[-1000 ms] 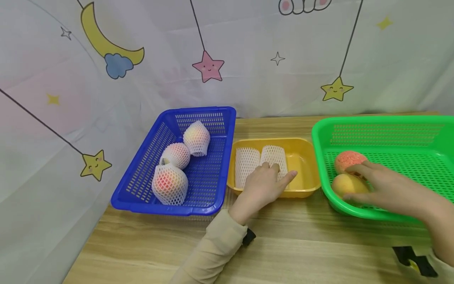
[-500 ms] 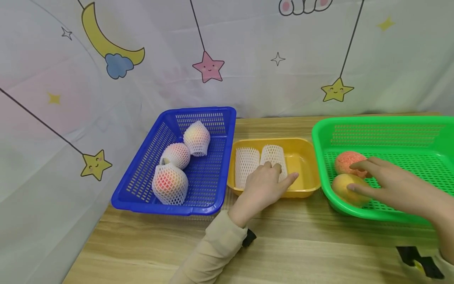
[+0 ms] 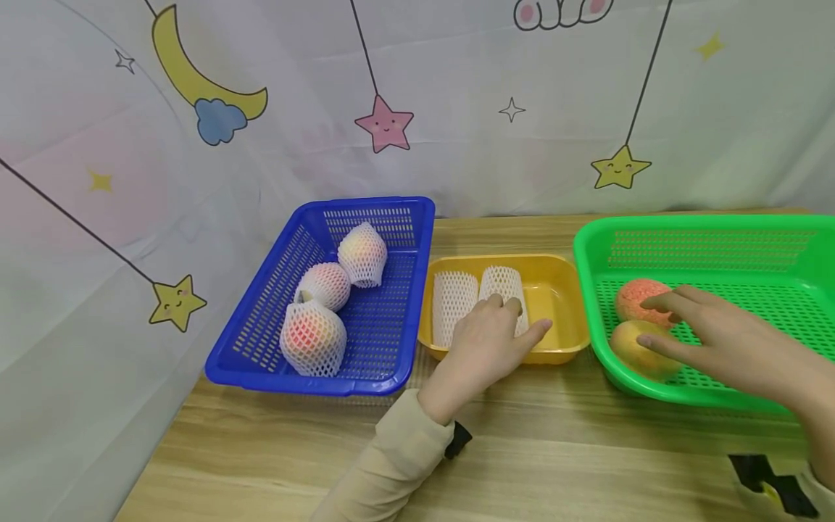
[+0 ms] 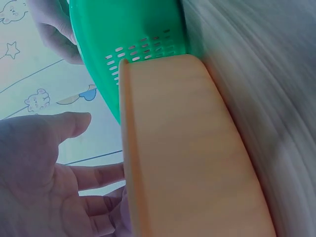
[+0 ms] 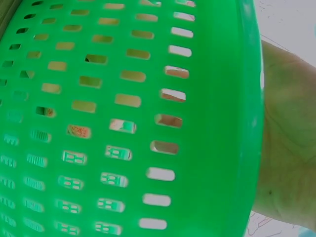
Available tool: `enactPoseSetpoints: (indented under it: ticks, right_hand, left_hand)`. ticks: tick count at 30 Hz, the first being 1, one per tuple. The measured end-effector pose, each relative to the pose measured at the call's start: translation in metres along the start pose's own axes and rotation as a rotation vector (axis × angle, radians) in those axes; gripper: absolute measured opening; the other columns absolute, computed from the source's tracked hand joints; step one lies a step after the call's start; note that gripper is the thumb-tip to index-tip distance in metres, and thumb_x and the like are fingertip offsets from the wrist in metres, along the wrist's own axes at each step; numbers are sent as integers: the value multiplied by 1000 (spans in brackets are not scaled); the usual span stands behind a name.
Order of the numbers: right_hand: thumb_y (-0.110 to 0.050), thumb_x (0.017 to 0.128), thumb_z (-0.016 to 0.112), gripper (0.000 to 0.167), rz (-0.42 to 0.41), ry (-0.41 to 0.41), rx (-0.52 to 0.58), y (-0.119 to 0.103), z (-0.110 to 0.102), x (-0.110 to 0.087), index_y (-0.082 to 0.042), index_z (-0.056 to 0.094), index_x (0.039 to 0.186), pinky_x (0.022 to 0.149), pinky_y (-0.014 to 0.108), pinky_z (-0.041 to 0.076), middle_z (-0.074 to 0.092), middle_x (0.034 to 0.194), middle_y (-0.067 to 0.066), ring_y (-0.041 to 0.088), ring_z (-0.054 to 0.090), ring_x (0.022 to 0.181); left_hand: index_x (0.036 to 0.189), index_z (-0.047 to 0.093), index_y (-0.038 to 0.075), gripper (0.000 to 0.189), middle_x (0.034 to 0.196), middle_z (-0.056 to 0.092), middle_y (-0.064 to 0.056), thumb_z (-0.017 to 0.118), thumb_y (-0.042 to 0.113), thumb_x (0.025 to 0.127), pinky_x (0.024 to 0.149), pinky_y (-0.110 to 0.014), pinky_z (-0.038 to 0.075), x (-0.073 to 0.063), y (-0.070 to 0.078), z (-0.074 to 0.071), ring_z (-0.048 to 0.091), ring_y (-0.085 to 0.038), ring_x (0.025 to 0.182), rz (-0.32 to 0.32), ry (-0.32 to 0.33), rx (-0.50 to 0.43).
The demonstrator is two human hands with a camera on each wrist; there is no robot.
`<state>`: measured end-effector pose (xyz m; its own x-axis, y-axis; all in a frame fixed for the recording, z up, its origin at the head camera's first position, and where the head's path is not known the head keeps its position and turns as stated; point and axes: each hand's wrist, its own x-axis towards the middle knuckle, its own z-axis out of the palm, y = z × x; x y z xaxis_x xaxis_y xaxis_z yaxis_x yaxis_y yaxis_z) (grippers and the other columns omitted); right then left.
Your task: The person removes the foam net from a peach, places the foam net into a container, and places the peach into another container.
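My left hand (image 3: 485,337) reaches over the yellow tray (image 3: 554,351), its fingers on or just above a white foam net sleeve (image 3: 502,281) and its thumb stretched out. Beside that lies a second white foam net sleeve (image 3: 451,304). Over the green basket's left end, my right hand (image 3: 724,341) has thumb and fingers spread. Its thumb is over a smooth yellow fruit (image 3: 636,351), and its fingers are by a reddish speckled round fruit (image 3: 633,299). Whether they press on the fruits I cannot tell. Basket and tray walls hide much in both wrist views.
On the left stands a blue basket (image 3: 391,383) with 3 net-wrapped fruits, one of them the nearest wrapped fruit (image 3: 313,339). The green basket (image 3: 704,223) stands right of the tray on the wooden table (image 3: 541,449). Behind hangs a printed cloth (image 3: 450,167).
My right hand has risen slightly and shifted, its thumb now lying over the yellow fruit, more of which shows. The left hand has barely moved.
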<state>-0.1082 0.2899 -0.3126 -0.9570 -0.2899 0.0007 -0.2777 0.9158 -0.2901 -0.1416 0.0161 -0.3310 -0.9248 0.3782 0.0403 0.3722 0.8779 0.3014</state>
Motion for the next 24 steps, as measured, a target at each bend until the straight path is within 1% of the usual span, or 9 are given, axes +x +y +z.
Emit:
enactPoseSetpoints:
  ticks: [3,6,11,14,17,19,22,24]
  right_hand:
    - [-46,91,60,54,-11,-3,-1,-2,0,1,-8,57,128,78,50,49,59,121,15,31,59,104]
    - [-43,91,61,51,-32,-1,8,-5,0,2,-7,57,128,78,51,49,59,122,17,32,60,103]
    - [-42,92,60,49,-53,2,40,-9,0,3,-9,56,129,81,52,49,59,125,16,32,59,106]
    - [-43,93,59,48,-57,2,82,-11,0,2,-11,56,129,83,52,48,58,127,13,31,58,110]
    - [-44,94,57,44,-71,4,120,-14,1,2,-14,57,126,85,50,47,56,126,10,29,56,112]
    - [-43,94,57,38,-97,19,127,-17,3,2,-16,56,121,86,43,46,55,123,6,25,54,110]
    - [-39,94,59,32,-156,62,93,-22,6,4,-18,57,118,85,34,44,54,121,3,19,52,107]
    - [-36,93,61,30,-183,86,64,-26,9,5,-18,58,117,85,33,44,55,120,2,16,49,106]
  left_hand:
    - [114,66,11,54,100,65,-4,46,57,94,65,-28,48,-1,0,-2,59,-17,83,5,12,4]
    - [115,66,11,53,101,65,-4,47,56,94,67,-28,50,-2,0,-4,59,-17,84,9,23,6]
    - [115,66,11,51,100,65,-4,49,54,94,64,-26,48,-3,1,-7,58,-15,83,23,28,-5]
    - [114,66,11,50,99,64,-3,50,53,94,61,-24,46,-4,2,-9,56,-14,81,38,35,-11]
    - [114,66,11,48,97,63,-2,51,52,94,59,-22,43,-6,3,-11,55,-13,80,51,45,-19]
    - [114,66,12,48,96,63,-2,51,52,94,58,-22,42,-8,4,-12,55,-12,79,56,52,-22]
    - [114,66,12,46,96,63,-2,52,51,94,57,-21,41,-10,5,-14,54,-13,78,64,62,-23]
    - [112,66,12,45,95,63,-2,53,50,94,56,-21,40,-12,5,-16,54,-13,78,73,69,-18]
